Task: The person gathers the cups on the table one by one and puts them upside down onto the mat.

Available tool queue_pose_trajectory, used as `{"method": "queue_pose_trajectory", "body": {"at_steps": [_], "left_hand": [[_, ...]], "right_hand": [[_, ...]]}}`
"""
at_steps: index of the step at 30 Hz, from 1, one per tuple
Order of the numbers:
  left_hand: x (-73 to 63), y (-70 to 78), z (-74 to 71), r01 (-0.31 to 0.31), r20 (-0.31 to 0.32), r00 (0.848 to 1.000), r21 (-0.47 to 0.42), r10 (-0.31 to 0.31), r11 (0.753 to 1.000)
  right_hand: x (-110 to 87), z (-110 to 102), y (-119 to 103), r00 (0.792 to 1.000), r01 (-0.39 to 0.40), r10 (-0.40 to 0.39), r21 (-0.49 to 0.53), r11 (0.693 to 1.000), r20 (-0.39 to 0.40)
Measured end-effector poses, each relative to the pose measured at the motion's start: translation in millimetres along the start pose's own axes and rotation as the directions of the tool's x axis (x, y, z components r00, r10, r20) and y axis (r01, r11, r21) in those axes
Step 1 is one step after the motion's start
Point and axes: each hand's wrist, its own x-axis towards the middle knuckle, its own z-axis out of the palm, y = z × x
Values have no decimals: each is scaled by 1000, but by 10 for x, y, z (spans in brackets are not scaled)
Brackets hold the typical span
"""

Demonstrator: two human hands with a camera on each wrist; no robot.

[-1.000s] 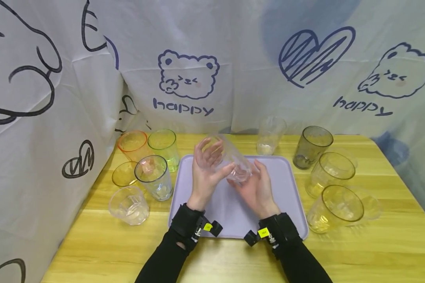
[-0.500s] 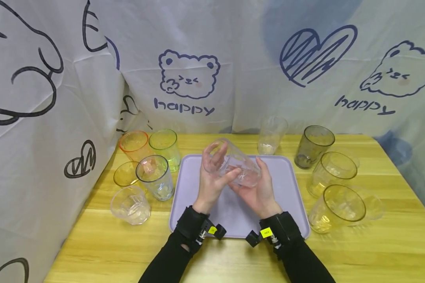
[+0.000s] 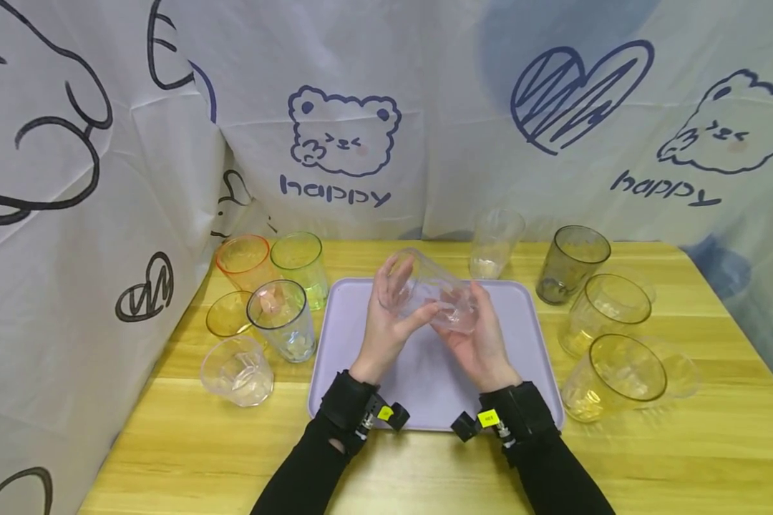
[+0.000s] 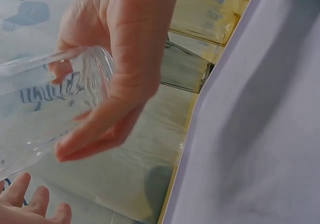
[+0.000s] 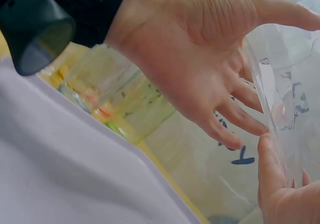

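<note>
A clear drinking glass (image 3: 433, 282) lies tilted between both hands above the lilac tray (image 3: 419, 408), its mouth toward the upper left and its base toward the lower right. My left hand (image 3: 386, 329) grips it near the mouth, thumb on the near side, the other fingers partly seen through the wall. At the base, my right hand (image 3: 483, 354) supports the glass with its thumb spread away. In the right wrist view, the right hand (image 5: 190, 58) shows its palm and nearly straight fingers right at the glass wall (image 5: 295, 88).
On the wooden table's left stand several glasses, among them an orange-rimmed one (image 3: 243, 257), a green one (image 3: 298, 261) and a blue-rimmed one (image 3: 283, 325). A tall clear glass (image 3: 494, 243), a grey glass (image 3: 570, 265) and yellowish ones (image 3: 618, 372) stand at right. A printed cloth (image 3: 451, 129) hangs behind.
The clear glass has shifted right and turned slightly over the tray. My left hand moved right with it, and the right hand shifted slightly right at the base, its thumb now alongside.
</note>
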Motion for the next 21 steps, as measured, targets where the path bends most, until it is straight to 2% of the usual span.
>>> {"method": "queue_pose_trajectory", "body": {"at_steps": [4,7,9,11,13,16,18,21], "left_hand": [[12,-6,-24,7,-32,999,42,-5,999],[18,-5,-54,-19,-45,999,123,25,992],[19,-6,-79,-64,-39,997,210,74,976],[20,-7,-103,-115,-27,991,312,129,943],[23,-1,-121,-168,-8,982,408,187,898],[35,17,-136,-237,40,966,533,256,812],[42,36,-136,-282,88,952,617,293,734],[44,55,-122,-358,180,922,730,342,582]], "right_hand": [[0,-17,-58,997,69,-71,-75,995,-22],[-15,-34,-113,989,137,-144,-148,979,-36],[-27,-50,-154,979,185,-198,-200,962,-46],[-40,-66,-196,966,232,-254,-262,937,-54],[-42,-83,-235,945,286,-322,-336,897,-55],[-38,-114,-272,902,347,-428,-494,797,-56],[-31,-137,-278,869,389,-494,-567,726,-37],[-19,-162,-274,814,462,-579,-644,610,36]]}}
